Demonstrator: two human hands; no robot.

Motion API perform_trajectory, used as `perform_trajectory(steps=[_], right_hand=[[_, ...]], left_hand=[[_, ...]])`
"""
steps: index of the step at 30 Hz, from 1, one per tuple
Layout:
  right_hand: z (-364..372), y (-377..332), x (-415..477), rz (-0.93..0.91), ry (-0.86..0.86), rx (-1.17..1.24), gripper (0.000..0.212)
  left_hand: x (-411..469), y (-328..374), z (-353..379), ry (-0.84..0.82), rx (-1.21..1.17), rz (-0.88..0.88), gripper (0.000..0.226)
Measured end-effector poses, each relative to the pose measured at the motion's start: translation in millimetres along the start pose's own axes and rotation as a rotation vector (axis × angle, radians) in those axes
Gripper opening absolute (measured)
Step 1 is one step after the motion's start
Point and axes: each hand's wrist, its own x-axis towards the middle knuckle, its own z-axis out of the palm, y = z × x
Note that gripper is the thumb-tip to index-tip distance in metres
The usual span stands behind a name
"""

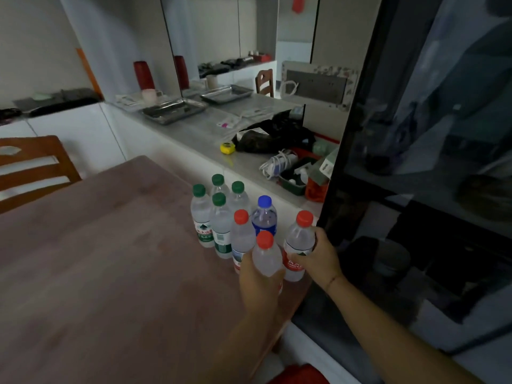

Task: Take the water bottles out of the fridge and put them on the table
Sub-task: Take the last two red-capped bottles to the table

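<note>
Eight water bottles clustered at the table's four-o'clock edge, broad bare tabletop toward nine o'clock. Left hand wrapped around a red-capped bottle; right hand gripping another red-capped one beside the dark fridge door.

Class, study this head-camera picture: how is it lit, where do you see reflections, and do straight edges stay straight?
Head view: dim and underexposed, with soft detail; the dark glass fridge door carries faint reflections; the wide lens bends its frame and the wall lines near the edges; the bottle caps are the brightest colours, such as the red-capped bottle in the right hand.
</note>
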Motion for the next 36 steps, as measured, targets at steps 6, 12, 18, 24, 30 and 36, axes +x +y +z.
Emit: perform_trajectory(steps=[6, 12, 18, 24, 30, 36], right_hand=[[17.3, 11.2, 22.7, 0.021, -0.005, -0.003, 0.063], [22.6, 22.4, 33.1, 0.032, -0.036, 0.012, 0.065], [19.1, 25.5, 38.4, 0.055, -0.105, 0.006, 0.066], [15.9, 29.1, 28.9, 0.103, -0.156, 0.032, 0.083], [-3.5, 35.6, -2.0, 0.092, -0.053, 0.103, 0.092], [-32.5, 34.1, -34.3, 0.019, 0.020, 0.077, 0.091]], left_hand=[[25.3, -16.8, 10.8, 0.060, 0.080, 0.058, 0.046], [29.2, -17.3, 15.9, 0.052, 0.055, 0.109, 0.058], [28.0, -17.1, 19.7, 0.056, 0.026, 0.071, 0.064], [24.9, -19.2, 20.5, 0.052, 0.039, 0.029, 0.063], [-0.3, -18.0, 9.7, 0.069, 0.170, -0.003, 0.076], [-33.8, -28.5, 13.7, 0.040, 0.271, 0.049, 0.083]])
